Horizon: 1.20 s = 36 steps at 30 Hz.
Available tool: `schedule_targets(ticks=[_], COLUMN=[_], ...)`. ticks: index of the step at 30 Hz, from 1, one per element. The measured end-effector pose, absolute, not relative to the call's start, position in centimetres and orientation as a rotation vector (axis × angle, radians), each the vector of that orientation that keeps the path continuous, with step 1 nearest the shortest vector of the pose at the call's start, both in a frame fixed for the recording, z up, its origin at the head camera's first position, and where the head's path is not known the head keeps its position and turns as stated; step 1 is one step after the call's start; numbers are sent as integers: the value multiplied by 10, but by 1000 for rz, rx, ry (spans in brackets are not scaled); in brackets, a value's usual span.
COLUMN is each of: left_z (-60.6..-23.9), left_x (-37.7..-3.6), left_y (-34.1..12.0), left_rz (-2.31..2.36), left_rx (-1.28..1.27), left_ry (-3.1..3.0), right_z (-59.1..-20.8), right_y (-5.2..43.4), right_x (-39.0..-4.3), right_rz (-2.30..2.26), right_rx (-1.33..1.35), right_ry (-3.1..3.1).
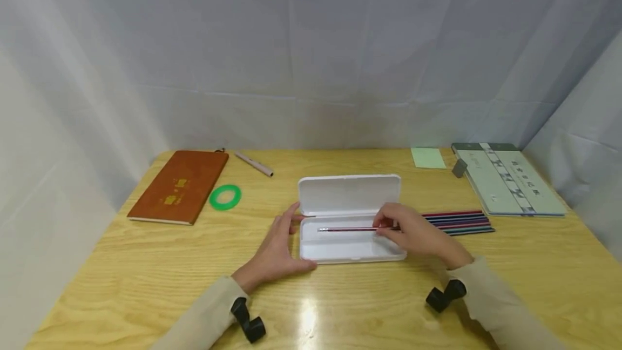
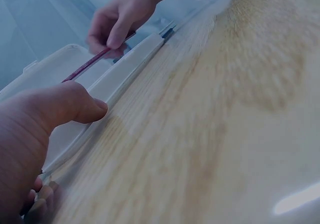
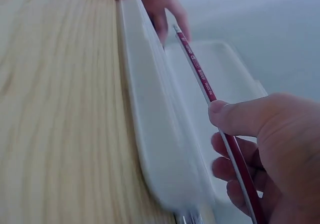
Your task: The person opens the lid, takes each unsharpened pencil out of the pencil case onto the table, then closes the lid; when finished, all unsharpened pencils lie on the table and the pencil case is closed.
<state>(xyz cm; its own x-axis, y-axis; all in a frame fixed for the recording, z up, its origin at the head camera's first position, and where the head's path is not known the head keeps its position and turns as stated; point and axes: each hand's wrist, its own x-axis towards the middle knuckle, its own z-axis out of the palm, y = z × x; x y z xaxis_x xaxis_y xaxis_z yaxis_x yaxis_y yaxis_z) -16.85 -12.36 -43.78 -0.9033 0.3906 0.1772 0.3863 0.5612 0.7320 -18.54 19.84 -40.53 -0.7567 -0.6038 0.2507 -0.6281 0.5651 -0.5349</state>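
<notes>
A white pencil case (image 1: 350, 253) lies open on the table, its lid (image 1: 349, 193) tilted up at the back. My left hand (image 1: 274, 255) holds the case by its left end, thumb at the front corner and fingers toward the back. In the left wrist view the thumb (image 2: 87, 106) lies over the front rim. Between thumb and fingers, my right hand (image 1: 405, 231) pinches a dark red pencil (image 1: 347, 229), held lengthwise over the case's tray. Its printed side shows in the right wrist view, as does the case's long front wall (image 3: 150, 114).
Several dark pencils (image 1: 459, 223) lie side by side right of the case. Farther right are a pale green notebook (image 1: 510, 182), a grey eraser (image 1: 459, 168) and green sticky notes (image 1: 428, 157). At left are a brown notebook (image 1: 180, 188), green tape roll (image 1: 225, 197) and pale pen (image 1: 254, 164).
</notes>
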Motion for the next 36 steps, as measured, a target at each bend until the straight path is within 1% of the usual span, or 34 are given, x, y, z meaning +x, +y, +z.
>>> schedule_targets(ticks=[3,9,13,16,19,24,36], left_z=[-438,-439,-440,-440,-439,-439,-438], left_x=[-168,-168,-169,-170,-170,-169,-170], left_y=[-126,-126,-126,-126,-126,-124,-123], left_rz=[1305,1324,1310,1299,1297,1310,1299], left_rx=[683,682,658,657,654,660,672], left_ry=[2781,2766,2760,2760,2764,2761,2754], right_z=[-407,-412,-413,-415,-418,-425,-426], right_y=[224,289,327,345,352,348,331], right_x=[-179,-161,-149,-144,-143,-145,-155], right_rz=[944,878,872,906,944,957,765], right_rx=[992,802,735,715,733,799,596], right_ry=[-2703,-2685,-2700,-2713,-2702,-2655,-2716])
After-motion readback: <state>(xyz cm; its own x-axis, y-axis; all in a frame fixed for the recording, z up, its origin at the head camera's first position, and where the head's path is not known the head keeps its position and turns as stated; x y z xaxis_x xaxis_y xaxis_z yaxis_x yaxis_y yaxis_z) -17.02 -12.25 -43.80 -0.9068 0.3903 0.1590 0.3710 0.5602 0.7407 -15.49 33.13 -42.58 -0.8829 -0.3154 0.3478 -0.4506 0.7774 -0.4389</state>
